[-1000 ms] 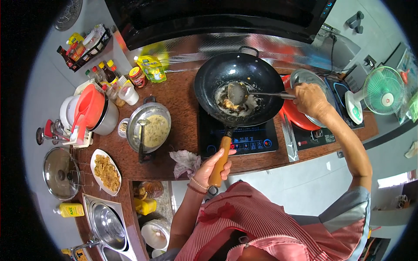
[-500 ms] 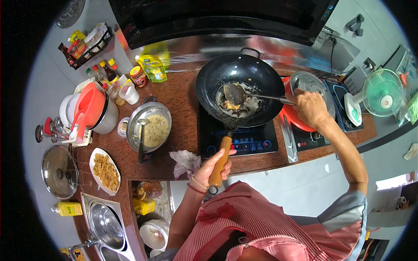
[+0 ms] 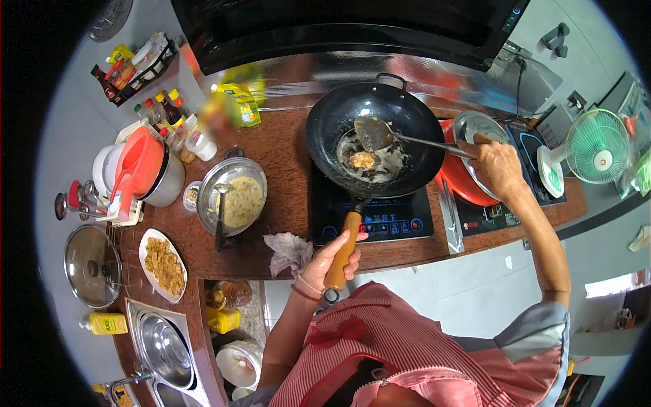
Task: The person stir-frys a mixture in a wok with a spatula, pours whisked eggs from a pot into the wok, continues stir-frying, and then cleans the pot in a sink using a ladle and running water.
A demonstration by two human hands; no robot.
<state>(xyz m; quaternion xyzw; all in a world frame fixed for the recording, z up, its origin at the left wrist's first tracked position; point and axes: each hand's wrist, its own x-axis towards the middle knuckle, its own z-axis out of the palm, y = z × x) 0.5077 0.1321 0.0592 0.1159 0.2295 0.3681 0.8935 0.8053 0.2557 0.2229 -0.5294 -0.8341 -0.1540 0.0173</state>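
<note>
A black wok [image 3: 333,119] sits on an induction cooktop [image 3: 322,214] with its wooden handle pointing toward me. My left hand [image 3: 333,261] is wrapped round that handle. My right hand [image 3: 494,163] grips the long dark handle of a metal ladle [image 3: 373,133], whose scoop is inside the wok, just above a browned lump [image 3: 361,160] lying in whitish, glistening residue. Left of the cooktop stands a steel pot [image 3: 239,202] holding pale batter and a spoon, beside a crumpled cloth [image 3: 288,252]. An oval plate of browned food [image 3: 163,267] lies further left.
A red basin and steel bowl [image 3: 461,186] sit on a second cooktop to the right, near a green fan [image 3: 595,146]. Seasoning bottles, stacked red and white containers [image 3: 139,163], a glass lid [image 3: 91,268] and a sink [image 3: 163,346] line the left. A black hood [image 3: 346,30] overhangs the back.
The ladle scoop has shifted within the wok, up and to the right of the browned lump, and my right hand has moved slightly rightward. My left hand stays on the handle.
</note>
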